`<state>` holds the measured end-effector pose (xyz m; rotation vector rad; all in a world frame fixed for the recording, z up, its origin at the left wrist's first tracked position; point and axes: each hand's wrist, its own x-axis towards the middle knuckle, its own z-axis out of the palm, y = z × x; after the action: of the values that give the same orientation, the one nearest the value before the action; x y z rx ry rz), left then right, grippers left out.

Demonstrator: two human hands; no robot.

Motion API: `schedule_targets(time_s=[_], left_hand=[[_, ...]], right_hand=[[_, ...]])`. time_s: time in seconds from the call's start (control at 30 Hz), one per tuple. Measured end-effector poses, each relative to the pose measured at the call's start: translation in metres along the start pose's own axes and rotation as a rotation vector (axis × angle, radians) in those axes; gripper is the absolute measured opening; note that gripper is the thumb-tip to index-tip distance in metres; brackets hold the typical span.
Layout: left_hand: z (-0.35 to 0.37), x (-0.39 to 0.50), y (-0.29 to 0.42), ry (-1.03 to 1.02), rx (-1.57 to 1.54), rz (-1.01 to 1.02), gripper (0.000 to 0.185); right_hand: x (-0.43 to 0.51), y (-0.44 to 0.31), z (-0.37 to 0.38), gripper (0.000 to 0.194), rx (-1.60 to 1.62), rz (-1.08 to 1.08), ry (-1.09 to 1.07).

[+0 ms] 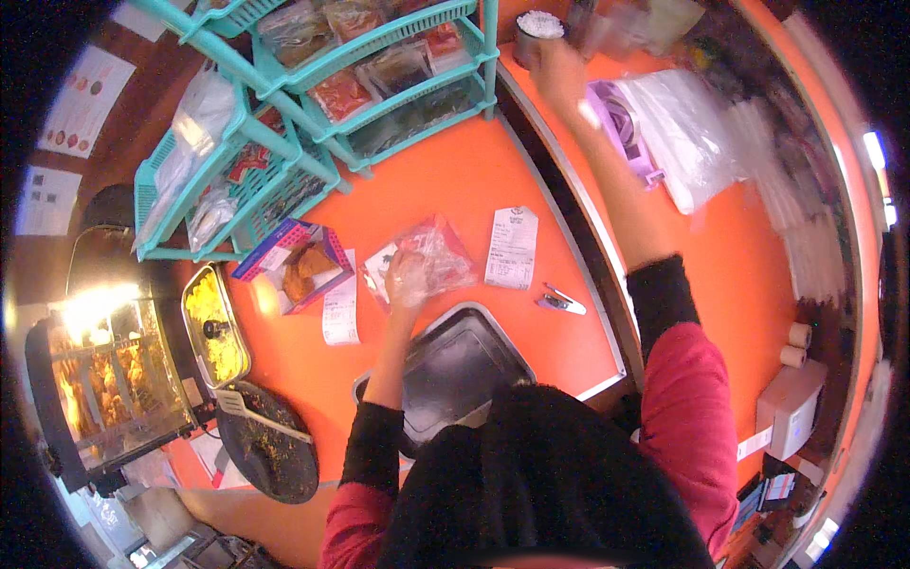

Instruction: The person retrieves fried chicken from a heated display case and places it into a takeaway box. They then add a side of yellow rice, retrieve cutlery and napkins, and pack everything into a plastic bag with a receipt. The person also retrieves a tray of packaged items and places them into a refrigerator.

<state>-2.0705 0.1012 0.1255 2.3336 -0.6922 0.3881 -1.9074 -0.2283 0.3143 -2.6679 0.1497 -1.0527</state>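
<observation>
My left hand (408, 279) is over a pink-and-white packet in clear plastic (449, 250) on the orange counter, its fingers closed on the plastic. Up at the top right, my right hand (559, 71) is blurred against a dark cup (527, 51) of white grains or pellets; its grip is unclear. Left of the packet, an open pink-and-purple box (288, 267) contains browned fried pieces. One printed receipt (340, 313) lies partly beside that box, another receipt (512, 249) right of the packet. A small stapler-like tool (561, 300) is near the counter's right edge.
A black tray (466, 377) lies before me. Turquoise racks (412, 99) with packets stand behind. At left are a lidded pan of yellow food (213, 327), a dark round board (274, 448) with a spatula, and a lit food warmer (114, 384). A purple dispenser (625, 131) adjoins plastic bags (682, 135).
</observation>
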Motion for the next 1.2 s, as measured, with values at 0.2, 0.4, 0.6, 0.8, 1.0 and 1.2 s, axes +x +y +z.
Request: schedule_targets(time_s=[0.2, 0.4, 0.6, 0.8, 1.0, 1.2], left_hand=[[-0.007, 0.000, 0.004, 0.174, 0.173, 0.180, 0.008], [-0.027, 0.004, 0.027, 0.078, 0.062, -0.033, 0.010], [-0.025, -0.003, 0.041, 0.220, -0.175, -0.371, 0.015], [-0.029, -0.010, 0.038, 0.224, -0.199, -0.297, 0.016], [-0.043, -0.004, 0.051, 0.170, -0.135, -0.180, 0.021], [-0.064, 0.020, 0.055, 0.115, 0.259, -0.046, 0.023]], right_hand=[[0.096, 0.071, 0.061, 0.016, -0.376, -0.124, -0.125], [0.098, 0.091, 0.080, 0.017, -0.357, -0.084, -0.063], [0.106, 0.081, 0.068, 0.015, -0.206, 0.049, -0.082], [0.089, 0.015, 0.000, 0.018, -0.011, -0.015, 0.345], [-0.083, -0.099, -0.017, 0.011, 0.687, 0.031, -0.164], [-0.232, -0.135, 0.032, 0.026, 1.019, 0.145, -0.899]])
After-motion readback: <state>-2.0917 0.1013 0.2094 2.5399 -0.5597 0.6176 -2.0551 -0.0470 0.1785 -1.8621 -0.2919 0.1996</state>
